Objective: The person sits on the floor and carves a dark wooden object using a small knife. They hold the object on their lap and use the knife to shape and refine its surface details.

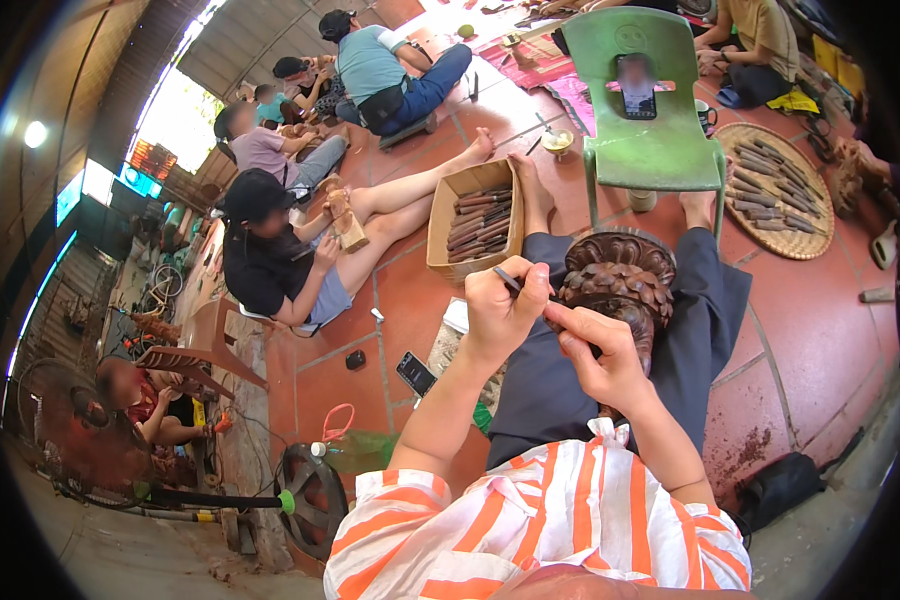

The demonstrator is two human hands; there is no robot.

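Observation:
My left hand (508,310) is closed round a thin dark tool (508,280), whose end sticks out past the fingers. Close against it, my right hand (605,355) is curled with its fingertips by the left thumb; whatever it pinches is hidden. Both hands are over my lap, just on the near side of a dark brown carved wood piece (620,270). That piece stands between my legs, with overlapping leaf-like scales round its upper part. My right forearm hides some of its lower part.
Ahead stands a cardboard box (518,225) of wood-handled tools. A green plastic chair (660,175) holds a phone; right of it, a round woven tray (820,240) carries more tools. At left a seated person (270,250) holds a wooden piece. A phone (415,373) and a fan (80,415) are nearer.

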